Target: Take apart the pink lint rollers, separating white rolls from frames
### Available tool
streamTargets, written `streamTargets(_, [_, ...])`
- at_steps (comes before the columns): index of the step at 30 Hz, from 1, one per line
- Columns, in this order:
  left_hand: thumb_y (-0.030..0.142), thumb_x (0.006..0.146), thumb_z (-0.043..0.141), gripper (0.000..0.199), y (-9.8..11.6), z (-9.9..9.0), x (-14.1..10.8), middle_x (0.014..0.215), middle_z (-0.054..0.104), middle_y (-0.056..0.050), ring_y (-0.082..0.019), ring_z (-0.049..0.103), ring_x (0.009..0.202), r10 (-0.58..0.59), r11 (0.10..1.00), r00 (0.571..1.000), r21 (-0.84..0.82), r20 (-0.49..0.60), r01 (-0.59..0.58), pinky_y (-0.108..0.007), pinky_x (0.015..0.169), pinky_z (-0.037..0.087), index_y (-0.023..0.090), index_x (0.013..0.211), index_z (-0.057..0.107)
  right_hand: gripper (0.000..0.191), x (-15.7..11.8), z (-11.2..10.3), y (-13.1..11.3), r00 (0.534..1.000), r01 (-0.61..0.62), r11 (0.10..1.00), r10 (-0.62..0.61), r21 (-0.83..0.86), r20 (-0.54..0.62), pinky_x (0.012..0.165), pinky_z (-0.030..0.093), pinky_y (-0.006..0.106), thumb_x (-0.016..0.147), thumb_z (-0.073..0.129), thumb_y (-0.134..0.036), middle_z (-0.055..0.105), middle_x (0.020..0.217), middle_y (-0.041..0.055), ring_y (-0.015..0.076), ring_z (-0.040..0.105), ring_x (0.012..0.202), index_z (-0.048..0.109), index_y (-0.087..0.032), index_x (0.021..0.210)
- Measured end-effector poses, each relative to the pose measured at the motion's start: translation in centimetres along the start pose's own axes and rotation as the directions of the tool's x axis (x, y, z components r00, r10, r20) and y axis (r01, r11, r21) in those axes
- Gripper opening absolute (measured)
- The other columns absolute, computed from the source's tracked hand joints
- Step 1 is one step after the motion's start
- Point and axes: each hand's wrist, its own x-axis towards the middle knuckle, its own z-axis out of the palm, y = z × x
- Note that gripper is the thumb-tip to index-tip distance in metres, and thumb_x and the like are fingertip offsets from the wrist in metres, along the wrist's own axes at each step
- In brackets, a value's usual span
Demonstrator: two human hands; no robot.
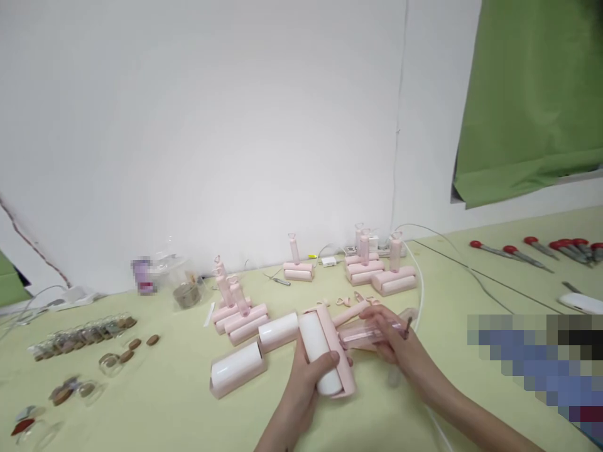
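A pink lint roller (325, 355) with a white roll is held above the table by both hands. My left hand (308, 376) is closed round its roller head, the thumb lying on the white roll. My right hand (393, 339) has its fingers round the clear pink handle (360, 334). Just left of them lie a roller piece (277, 331) and a white roll in a pink cover (238, 369). Small pink parts (343, 302) and a pink stick-like piece (349, 313) rest behind my hands.
Upright-handled pink rollers stand at left (245, 320), centre back (298, 271) and right back (394, 280). Small glass jars (85, 334) and corks (134, 344) are at far left. A white cable (421, 282) crosses the green table (179, 402). Red-ended tools (527, 257) lie right.
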Motion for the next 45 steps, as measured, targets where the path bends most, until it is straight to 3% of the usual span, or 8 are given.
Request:
streamTargets(5, [0.035, 0.066, 0.068, 0.037, -1.9, 0.0, -0.3, 0.071, 0.061, -0.004, -0.019, 0.062, 0.060, -0.060, 0.997, 0.998, 0.046, -0.031, 0.061, -0.033, 0.059, 0.049, 0.014, 0.090, 0.049, 0.031, -0.5, 0.6, 1.1, 0.970, -0.232, 0.953, 0.242, 0.195, -0.027, 0.038, 0.011, 0.021, 0.074, 0.052, -0.047, 0.019, 0.036, -0.0118, 0.0054, 0.009, 0.036, 0.049, -0.018, 0.062])
streamTargets(12, [0.042, 0.059, 0.073, 0.045, -3.0, -0.8, -1.4, 0.066, 0.062, -0.005, -0.022, 0.063, 0.054, -0.113, 0.993, 0.991, 0.035, 0.071, 0.111, -0.031, 0.050, 0.048, 0.015, 0.087, 0.049, 0.026, -0.9, -0.6, -0.1, 0.984, -0.164, 0.971, 0.147, 0.176, 0.102, 0.038, 0.007, 0.021, 0.061, 0.055, -0.034, 0.048, 0.052, -0.0027, 0.0031, 0.015, 0.036, 0.038, -0.017, 0.049])
streamTargets(20, [0.043, 0.058, 0.068, 0.049, -2.1, -3.3, -1.3, 0.056, 0.061, -0.001, -0.014, 0.056, 0.040, -0.119, 0.972, 0.928, -0.147, 0.354, 0.181, -0.021, 0.038, 0.041, 0.015, 0.096, 0.053, 0.039, 1.1, -1.9, -1.5, 0.990, -0.053, 0.994, 0.040, 0.099, 0.133, 0.033, 0.017, 0.022, 0.072, 0.042, -0.048, 0.022, 0.039, -0.0075, 0.0069, 0.012, 0.033, 0.029, -0.022, 0.046])
streamTargets(26, [0.047, 0.066, 0.062, 0.036, 0.1, -3.2, -0.9, 0.072, 0.064, -0.007, -0.021, 0.063, 0.062, 0.036, 0.986, 0.997, -0.163, 0.061, -0.025, -0.030, 0.054, 0.050, 0.013, 0.079, 0.057, 0.028, 6.4, -1.9, -2.0, 0.987, 0.161, 0.871, -0.151, -0.465, 0.059, 0.048, 0.034, 0.024, 0.069, 0.058, -0.045, 0.054, 0.069, 0.0001, 0.0124, 0.046, 0.053, 0.051, -0.019, 0.076])
streamTargets(33, [0.036, 0.066, 0.064, 0.043, 0.1, -3.1, -0.2, 0.086, 0.063, -0.007, -0.024, 0.063, 0.075, 0.094, 0.992, 0.981, -0.069, -0.170, -0.107, -0.034, 0.063, 0.049, 0.017, 0.100, 0.047, 0.018, 10.3, -1.4, 2.1, 0.979, 0.172, 0.731, -0.053, -0.660, 0.197, 0.060, 0.036, 0.029, 0.061, 0.064, -0.032, 0.058, 0.070, 0.0019, 0.0201, 0.052, 0.068, 0.057, -0.017, 0.070])
streamTargets(36, [0.039, 0.061, 0.066, 0.048, -0.3, -3.1, 0.0, 0.082, 0.061, -0.006, -0.025, 0.062, 0.073, 0.219, 0.973, 0.915, 0.145, -0.338, -0.180, -0.036, 0.065, 0.048, 0.018, 0.098, 0.046, 0.018, 9.5, -1.6, 2.1, 0.981, 0.165, 0.699, -0.046, -0.695, 0.187, 0.060, 0.035, 0.030, 0.063, 0.062, -0.036, 0.056, 0.075, 0.0036, 0.0228, 0.050, 0.074, 0.057, -0.019, 0.066])
streamTargets(40, [0.034, 0.060, 0.064, 0.041, -0.4, -2.8, -0.3, 0.086, 0.057, -0.005, -0.025, 0.056, 0.083, 0.581, 0.758, 0.716, 0.579, -0.389, -0.301, -0.034, 0.074, 0.044, 0.020, 0.094, 0.047, 0.018, 7.9, -1.8, 0.7, 0.985, 0.143, 0.752, -0.044, -0.644, 0.168, 0.061, 0.036, 0.029, 0.069, 0.055, -0.037, 0.048, 0.076, 0.0021, 0.0212, 0.046, 0.078, 0.049, -0.020, 0.066])
streamTargets(45, [0.031, 0.065, 0.059, 0.034, 0.4, -2.3, -1.1, 0.086, 0.054, -0.005, -0.022, 0.054, 0.080, 0.693, 0.586, 0.669, 0.751, -0.268, -0.306, -0.032, 0.072, 0.043, 0.020, 0.094, 0.047, 0.025, 4.6, -0.6, -2.5, 0.909, 0.030, 0.899, 0.158, -0.437, 0.386, 0.047, 0.036, 0.023, 0.086, 0.030, -0.037, 0.038, 0.054, -0.0054, 0.0107, 0.039, 0.047, 0.044, -0.020, 0.074])
